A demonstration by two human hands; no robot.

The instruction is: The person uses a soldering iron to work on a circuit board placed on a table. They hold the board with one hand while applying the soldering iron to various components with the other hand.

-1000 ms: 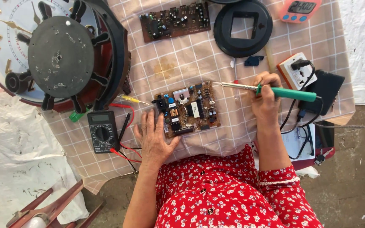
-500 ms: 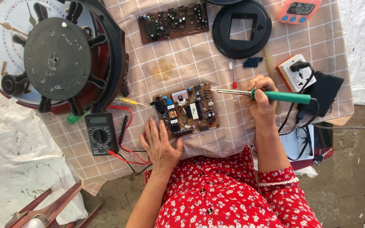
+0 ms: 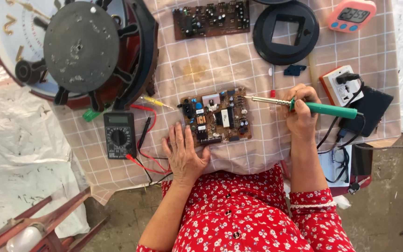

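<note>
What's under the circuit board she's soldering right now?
The brown circuit board lies flat on the checked tablecloth, which shows all around it. The left hand rests at its near-left corner. The cloth directly beneath the board is hidden, as is the table under it.

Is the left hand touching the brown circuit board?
Touching. In the head view the left hand lies flat with its fingertips on the near left edge of the brown circuit board.
</note>
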